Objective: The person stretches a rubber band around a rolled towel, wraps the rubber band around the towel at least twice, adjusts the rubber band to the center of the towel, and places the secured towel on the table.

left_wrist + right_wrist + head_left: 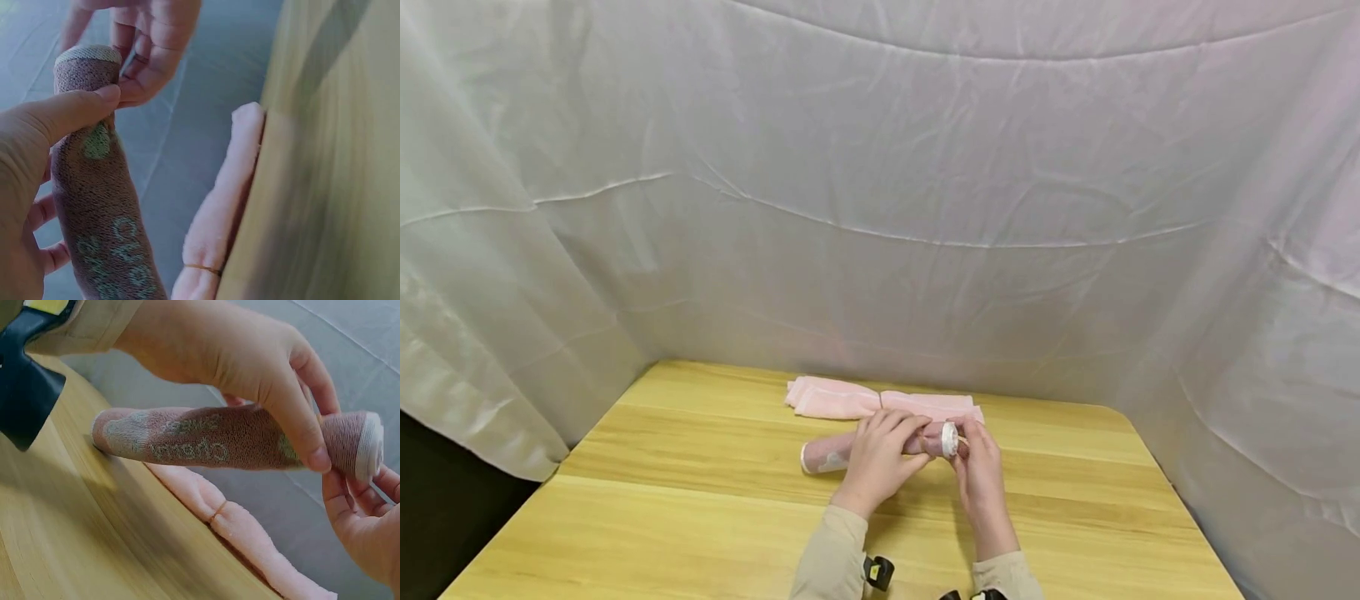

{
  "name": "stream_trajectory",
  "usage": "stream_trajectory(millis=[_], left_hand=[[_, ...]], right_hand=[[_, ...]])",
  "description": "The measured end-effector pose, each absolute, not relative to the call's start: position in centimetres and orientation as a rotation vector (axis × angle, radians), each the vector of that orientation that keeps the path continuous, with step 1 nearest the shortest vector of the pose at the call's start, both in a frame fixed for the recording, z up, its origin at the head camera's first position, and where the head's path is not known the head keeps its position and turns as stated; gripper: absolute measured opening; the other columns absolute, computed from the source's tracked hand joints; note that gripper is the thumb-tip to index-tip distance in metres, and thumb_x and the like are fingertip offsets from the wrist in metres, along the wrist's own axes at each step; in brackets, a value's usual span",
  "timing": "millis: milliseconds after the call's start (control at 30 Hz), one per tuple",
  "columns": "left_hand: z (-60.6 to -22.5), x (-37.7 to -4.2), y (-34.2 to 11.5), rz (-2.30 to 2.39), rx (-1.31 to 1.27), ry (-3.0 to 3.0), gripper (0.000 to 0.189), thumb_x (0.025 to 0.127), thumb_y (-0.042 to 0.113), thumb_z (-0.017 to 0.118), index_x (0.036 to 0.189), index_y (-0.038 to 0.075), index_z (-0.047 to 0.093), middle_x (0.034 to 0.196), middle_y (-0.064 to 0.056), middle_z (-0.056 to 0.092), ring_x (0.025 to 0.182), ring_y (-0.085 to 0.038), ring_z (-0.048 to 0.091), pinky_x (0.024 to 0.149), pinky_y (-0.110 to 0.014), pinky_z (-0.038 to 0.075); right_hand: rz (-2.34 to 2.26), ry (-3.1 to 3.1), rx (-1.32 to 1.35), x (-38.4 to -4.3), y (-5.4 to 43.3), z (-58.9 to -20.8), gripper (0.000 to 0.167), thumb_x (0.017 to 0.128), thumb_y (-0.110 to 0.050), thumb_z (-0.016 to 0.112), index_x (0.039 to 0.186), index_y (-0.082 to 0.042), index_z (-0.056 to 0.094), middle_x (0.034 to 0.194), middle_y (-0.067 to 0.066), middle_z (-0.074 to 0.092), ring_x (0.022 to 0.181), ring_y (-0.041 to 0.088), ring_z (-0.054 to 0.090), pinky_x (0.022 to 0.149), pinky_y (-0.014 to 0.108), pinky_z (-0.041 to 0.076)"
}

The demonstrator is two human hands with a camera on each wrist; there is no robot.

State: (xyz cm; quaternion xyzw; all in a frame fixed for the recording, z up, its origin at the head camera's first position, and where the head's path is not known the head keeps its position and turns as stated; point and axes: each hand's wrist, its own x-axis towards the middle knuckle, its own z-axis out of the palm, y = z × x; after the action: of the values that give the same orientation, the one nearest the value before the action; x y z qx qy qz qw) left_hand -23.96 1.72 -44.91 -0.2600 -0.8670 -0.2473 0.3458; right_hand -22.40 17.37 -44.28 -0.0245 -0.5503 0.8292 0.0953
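A mauve rolled towel (827,454) with white edges is held slightly tilted over the wooden table. Pale green lettering runs along the towel roll (200,440) in both wrist views. My left hand (877,460) grips it from above near its right part, thumb across the front. At the white right end, my right hand (982,475) has its thumb and curled fingers around the rim; part of their contact is hidden. The roll narrows slightly beside the left thumb, where a small orange bit shows in the right wrist view. Behind lies a pink rolled towel (835,398).
A thin brown band cinches the pink towel's middle, near the back edge of the wooden table (685,517). Pale grey curtains (880,183) enclose the back and sides. Black wrist devices (878,572) sit at both cuffs.
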Motion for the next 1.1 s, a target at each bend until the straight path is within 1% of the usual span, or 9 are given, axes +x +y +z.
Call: stream_trajectory(millis=[100, 233, 400, 467, 533, 667, 800, 900, 1100], left_hand=[[-44.5, -23.8, 1.8, -0.639, -0.682, -2.230, 0.042, 0.072, 0.036, 0.080, 0.111, 0.026, 0.068, 0.106, 0.010, 0.068, 0.101, -0.013, 0.059, 0.089, -0.036, 0.046], [-43.7, -23.4, 1.8, -0.685, -0.717, -2.162, 0.039, 0.072, 0.031, 0.080, 0.108, 0.024, 0.068, 0.106, 0.010, 0.068, 0.101, -0.013, 0.060, 0.089, -0.036, 0.046], [-42.4, -22.8, 1.6, -0.782, -0.792, -2.045, 0.038, 0.073, 0.028, 0.080, 0.109, 0.020, 0.068, 0.107, 0.008, 0.070, 0.100, -0.013, 0.060, 0.091, -0.034, 0.045], [-42.0, -22.7, 1.6, -0.821, -0.825, -1.984, 0.038, 0.072, 0.025, 0.079, 0.108, 0.018, 0.068, 0.106, 0.006, 0.071, 0.098, -0.013, 0.060, 0.090, -0.034, 0.045], [-41.7, -22.6, 1.6, -0.862, -0.855, -1.926, 0.038, 0.071, 0.022, 0.079, 0.108, 0.017, 0.068, 0.104, 0.005, 0.072, 0.096, -0.013, 0.060, 0.089, -0.033, 0.045], [-41.5, -22.5, 1.7, -0.979, -0.881, -1.858, 0.040, 0.070, 0.021, 0.082, 0.107, 0.014, 0.067, 0.100, 0.003, 0.073, 0.094, -0.013, 0.059, 0.086, -0.033, 0.044], [-41.6, -22.4, 1.7, -1.133, -0.852, -1.856, 0.047, 0.070, 0.021, 0.085, 0.111, 0.011, 0.065, 0.099, -0.001, 0.070, 0.093, -0.015, 0.060, 0.085, -0.033, 0.046], [-41.9, -22.5, 1.7, -1.226, -0.805, -1.883, 0.051, 0.071, 0.022, 0.085, 0.115, 0.010, 0.063, 0.102, -0.002, 0.068, 0.093, -0.016, 0.061, 0.085, -0.031, 0.049], [-42.8, -23.1, 1.4, -1.273, -0.712, -1.964, 0.052, 0.074, 0.025, 0.084, 0.117, 0.011, 0.059, 0.108, -0.002, 0.068, 0.099, -0.017, 0.064, 0.087, -0.036, 0.051]], right_hand=[[2.472, -1.632, -0.111, -22.5, 17.8, -44.5, 0.029, 0.105, -0.030, 0.039, 0.093, -0.016, 0.061, 0.089, -0.007, 0.060, 0.075, 0.004, 0.061, 0.070, 0.020, 0.052], [2.324, -1.910, -0.156, -22.4, 18.1, -45.2, 0.017, 0.098, -0.009, 0.049, 0.109, -0.011, 0.062, 0.097, -0.006, 0.065, 0.085, 0.004, 0.060, 0.075, 0.024, 0.050], [2.090, -2.384, 0.218, -22.3, 17.8, -46.2, 0.059, 0.080, 0.006, 0.064, 0.137, -0.002, 0.049, 0.139, 0.012, 0.052, 0.124, 0.019, 0.047, 0.101, 0.043, 0.043], [2.031, -2.443, 0.389, -22.3, 17.3, -46.4, 0.065, 0.080, 0.002, 0.070, 0.140, 0.000, 0.045, 0.146, 0.018, 0.045, 0.132, 0.023, 0.042, 0.109, 0.051, 0.037], [1.961, -2.452, 0.466, -22.4, 16.8, -46.6, 0.071, 0.079, -0.003, 0.075, 0.142, 0.001, 0.043, 0.147, 0.019, 0.046, 0.132, 0.017, 0.043, 0.113, 0.047, 0.034], [1.769, -2.406, 0.479, -22.4, 16.2, -46.8, 0.062, 0.076, -0.002, 0.077, 0.133, 0.003, 0.051, 0.134, 0.020, 0.056, 0.117, -0.001, 0.049, 0.105, 0.027, 0.040], [1.627, -2.369, 0.476, -22.7, 16.7, -46.7, 0.041, 0.074, 0.003, 0.075, 0.113, 0.000, 0.062, 0.117, 0.019, 0.064, 0.110, 0.009, 0.055, 0.101, 0.034, 0.043], [1.611, -2.391, 0.353, -22.8, 17.6, -46.4, 0.036, 0.073, 0.003, 0.074, 0.106, -0.005, 0.064, 0.110, 0.017, 0.067, 0.102, 0.015, 0.059, 0.092, 0.039, 0.048], [1.490, -2.408, 0.111, -23.0, 19.6, -46.0, 0.034, 0.071, 0.007, 0.074, 0.102, -0.004, 0.065, 0.100, 0.015, 0.068, 0.086, 0.012, 0.057, 0.078, 0.026, 0.048]])
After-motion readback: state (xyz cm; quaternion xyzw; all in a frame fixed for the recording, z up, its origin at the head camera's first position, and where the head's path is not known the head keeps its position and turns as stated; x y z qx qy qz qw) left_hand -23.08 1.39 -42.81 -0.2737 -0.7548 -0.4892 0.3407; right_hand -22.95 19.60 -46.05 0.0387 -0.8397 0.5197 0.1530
